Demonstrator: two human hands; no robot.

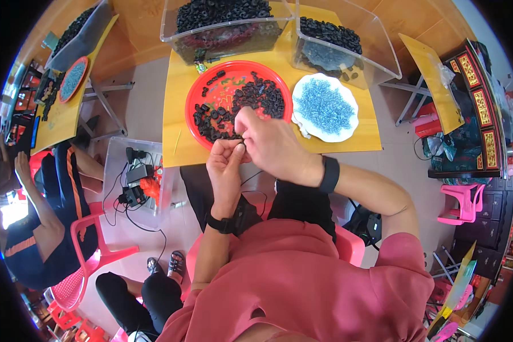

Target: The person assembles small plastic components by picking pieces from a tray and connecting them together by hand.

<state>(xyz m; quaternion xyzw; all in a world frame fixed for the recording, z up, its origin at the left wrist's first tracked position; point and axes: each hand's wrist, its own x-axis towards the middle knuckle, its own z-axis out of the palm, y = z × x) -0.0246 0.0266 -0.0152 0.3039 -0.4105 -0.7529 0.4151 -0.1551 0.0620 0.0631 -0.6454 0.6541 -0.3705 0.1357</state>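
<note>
Over the near rim of a red round tray (191,126), my two hands meet with their fingertips close together. My left hand (224,165) is closed in a pinch, and a bit of a small dark piece shows at its fingertips. Just above and to the right, my right hand (272,145) is closed too, its fingers bent down toward that piece; what they hold is hidden. Many small black ring-like parts (263,98) lie in the tray. Right of it, a white scalloped plate (352,108) carries a heap of small blue-grey springs or coils (325,105).
Two clear plastic bins (228,48) (376,57) of black parts stand along the back of the yellow table (359,141). A clear box (115,171) with cables and adapters is on the floor at left. A co-worker (45,222) sits farther left on a pink chair (85,259).
</note>
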